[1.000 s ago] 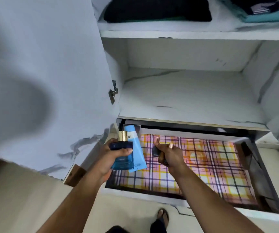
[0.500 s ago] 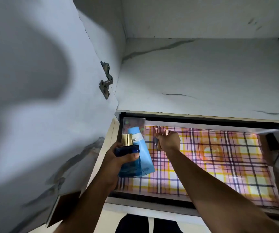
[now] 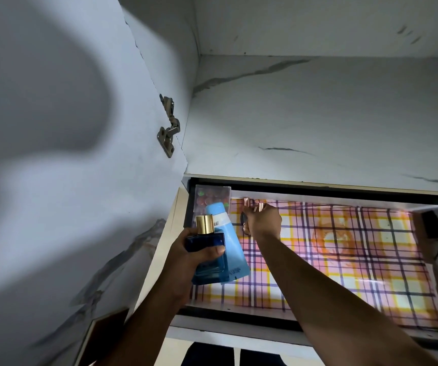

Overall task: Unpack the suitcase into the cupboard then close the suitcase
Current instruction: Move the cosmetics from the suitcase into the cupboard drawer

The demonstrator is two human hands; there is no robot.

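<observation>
The left hand (image 3: 186,256) curls around a dark blue perfume bottle (image 3: 208,256) with a gold cap, thumb across its front, and holds a light blue tube (image 3: 229,244) behind it, both above the drawer's (image 3: 239,317) front left corner. The right hand (image 3: 264,220), arm stretched forward, reaches the back edge with fingers curled around a small dark object (image 3: 243,218), too hidden to identify. A clear box (image 3: 212,200) sits in the back left corner on the plaid liner (image 3: 358,260).
</observation>
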